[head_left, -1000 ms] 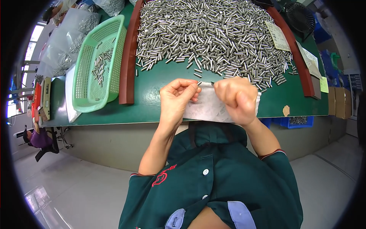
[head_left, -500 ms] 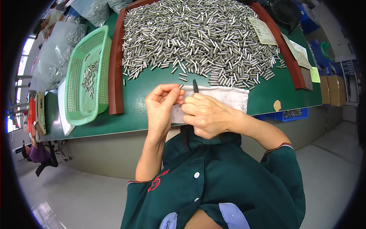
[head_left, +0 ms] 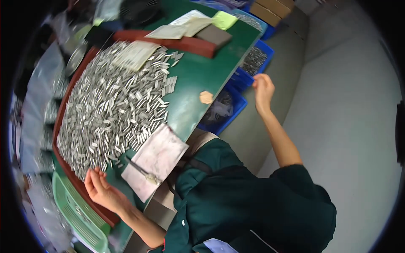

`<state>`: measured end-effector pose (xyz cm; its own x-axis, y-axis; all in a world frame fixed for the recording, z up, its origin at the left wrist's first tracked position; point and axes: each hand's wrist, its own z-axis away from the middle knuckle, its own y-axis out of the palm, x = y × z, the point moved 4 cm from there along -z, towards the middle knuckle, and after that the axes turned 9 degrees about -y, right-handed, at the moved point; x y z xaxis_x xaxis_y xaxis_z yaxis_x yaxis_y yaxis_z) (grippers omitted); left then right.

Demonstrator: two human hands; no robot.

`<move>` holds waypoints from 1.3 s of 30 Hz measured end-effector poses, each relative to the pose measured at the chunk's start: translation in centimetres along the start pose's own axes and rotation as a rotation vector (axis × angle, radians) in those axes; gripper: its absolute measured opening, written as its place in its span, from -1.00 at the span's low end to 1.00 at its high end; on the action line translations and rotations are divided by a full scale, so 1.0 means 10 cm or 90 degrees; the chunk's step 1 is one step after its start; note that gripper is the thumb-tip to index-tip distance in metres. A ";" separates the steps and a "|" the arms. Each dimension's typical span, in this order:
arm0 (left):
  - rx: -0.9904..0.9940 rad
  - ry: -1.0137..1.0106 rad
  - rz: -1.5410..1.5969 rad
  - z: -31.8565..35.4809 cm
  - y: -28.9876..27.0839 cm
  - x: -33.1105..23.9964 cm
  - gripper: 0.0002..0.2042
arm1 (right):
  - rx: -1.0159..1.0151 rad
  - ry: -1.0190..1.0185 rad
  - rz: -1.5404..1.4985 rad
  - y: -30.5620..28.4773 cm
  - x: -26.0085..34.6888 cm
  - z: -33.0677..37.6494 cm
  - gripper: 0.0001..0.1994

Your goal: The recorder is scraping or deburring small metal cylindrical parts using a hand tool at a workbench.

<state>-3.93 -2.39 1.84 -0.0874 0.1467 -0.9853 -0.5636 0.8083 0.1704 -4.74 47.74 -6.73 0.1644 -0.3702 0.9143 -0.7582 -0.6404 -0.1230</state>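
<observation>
My left hand (head_left: pixel 103 192) hovers by the near left edge of a large pile of short metal pins (head_left: pixel 114 109), its fingers loosely curled and apart, with nothing visible in them. Out past the table's edge, near a blue bin of small metal parts (head_left: pixel 255 61), is my right hand (head_left: pixel 264 92). Its fingertips are pinched together; what they hold, if anything, is too small to make out. Between the hands, a stained white cloth (head_left: pixel 154 156) lies on the green table (head_left: pixel 190 86). A thin dark tool with a wider pale end (head_left: pixel 143 170) rests on it.
Red-brown rails (head_left: pixel 192 47) border the pile. A light green basket (head_left: pixel 76 211) stands beyond the rail near my left hand. Another blue bin (head_left: pixel 221 109) holds bagged parts below the table edge. Papers (head_left: pixel 181 25), a tan scrap (head_left: pixel 206 97) and cardboard boxes (head_left: pixel 270 12) lie around.
The view has swung to the right. My hands, close together over the cloth before, are now far apart, the right out by the blue bin. The dark tool now lies on the cloth, out of my right hand.
</observation>
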 end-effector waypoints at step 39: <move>0.047 0.014 -0.031 0.01 0.16 0.06 -0.85 | 0.127 0.580 -0.588 -0.67 -0.46 0.32 -0.87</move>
<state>-4.75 -0.96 1.50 -0.0800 0.0936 -0.9924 -0.5054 0.8543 0.1213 1.61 51.56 -11.37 0.0266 0.7895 0.6131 -0.4779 -0.5287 0.7015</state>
